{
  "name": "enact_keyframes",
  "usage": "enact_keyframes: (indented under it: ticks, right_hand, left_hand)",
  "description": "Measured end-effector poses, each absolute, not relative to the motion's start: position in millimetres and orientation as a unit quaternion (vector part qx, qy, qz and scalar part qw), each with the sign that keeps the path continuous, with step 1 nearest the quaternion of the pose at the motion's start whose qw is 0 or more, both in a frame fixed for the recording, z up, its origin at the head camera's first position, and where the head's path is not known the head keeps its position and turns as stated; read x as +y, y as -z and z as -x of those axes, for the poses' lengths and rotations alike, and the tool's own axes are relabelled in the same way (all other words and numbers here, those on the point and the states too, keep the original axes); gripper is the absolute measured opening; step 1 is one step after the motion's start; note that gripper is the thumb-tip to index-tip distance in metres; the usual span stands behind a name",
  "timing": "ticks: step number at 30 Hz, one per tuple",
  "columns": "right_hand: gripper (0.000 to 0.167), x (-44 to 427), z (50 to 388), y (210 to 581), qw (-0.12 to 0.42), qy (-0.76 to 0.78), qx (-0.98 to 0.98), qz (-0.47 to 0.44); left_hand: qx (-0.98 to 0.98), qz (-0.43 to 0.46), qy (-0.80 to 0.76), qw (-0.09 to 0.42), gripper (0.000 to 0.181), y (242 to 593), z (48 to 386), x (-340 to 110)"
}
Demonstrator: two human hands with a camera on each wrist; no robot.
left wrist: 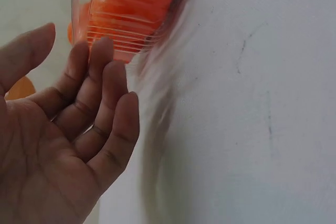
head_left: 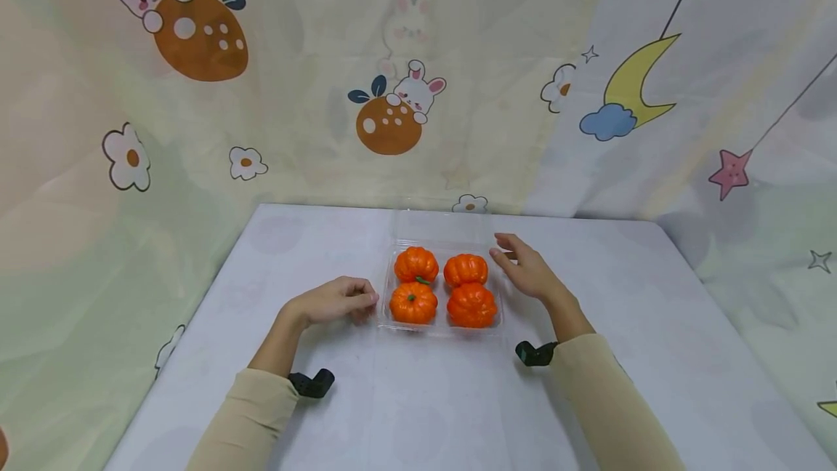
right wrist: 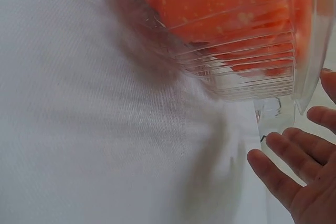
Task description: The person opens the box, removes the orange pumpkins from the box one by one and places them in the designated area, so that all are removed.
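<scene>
While left grip (head_left: 333,302) and right grip (head_left: 528,273) curve loosely, empty, a clear pumpkin box (head_left: 442,325) lies between them.

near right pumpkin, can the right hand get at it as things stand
Probably yes: the right hand is beside the box, holding nothing, and the clear lid looks folded back, leaving the near right pumpkin open from above. The side wall would block a straight sideways grab.

Cut off by the right wrist view's edges — right hand (right wrist: 310,174), clear container (right wrist: 254,83).
</scene>
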State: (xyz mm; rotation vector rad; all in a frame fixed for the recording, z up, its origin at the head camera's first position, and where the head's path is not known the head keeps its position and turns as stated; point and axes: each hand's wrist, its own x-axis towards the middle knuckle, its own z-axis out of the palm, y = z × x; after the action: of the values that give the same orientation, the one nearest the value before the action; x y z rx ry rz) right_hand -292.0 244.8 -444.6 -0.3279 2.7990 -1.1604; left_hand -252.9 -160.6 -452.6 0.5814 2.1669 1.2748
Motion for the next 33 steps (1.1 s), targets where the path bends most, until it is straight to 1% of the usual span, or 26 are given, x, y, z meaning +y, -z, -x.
enact_keyframes:
  ticks: [4, 9, 14, 22, 28, 33]
  right_hand:
    - [0.067, 245.8, 289.1, 443.6, 0.043, 0.364, 0.923, 0.114]
    - [0.06, 248.8, 284.2, 443.0, 0.038, 0.348, 0.928, 0.13]
    - [0.06, 250.3, 276.4, 437.4, 0.033, 0.334, 0.932, 0.136]
    - [0.063, 248.9, 257.5, 426.0, 0.026, 0.32, 0.935, 0.149]
    - [0.062, 247.0, 244.4, 422.0, 0.033, 0.328, 0.93, 0.16]
    - [0.062, 245.6, 236.8, 422.7, 0.033, 0.322, 0.931, 0.169]
  left_hand:
    - [0.819, -0.209, -0.473, 0.248, 0.032, 450.3, 255.7, -161.1]
    - [0.818, -0.211, -0.48, 0.235, 0.027, 451.6, 255.6, -160.5]
    - [0.811, -0.211, -0.488, 0.245, 0.024, 451.5, 254.1, -159.2]
    - [0.813, -0.221, -0.468, 0.268, 0.028, 453.3, 253.0, -158.1]
    - [0.803, -0.224, -0.469, 0.292, 0.027, 457.4, 253.1, -157.2]
    - [0.798, -0.238, -0.471, 0.293, 0.028, 459.7, 254.1, -155.2]
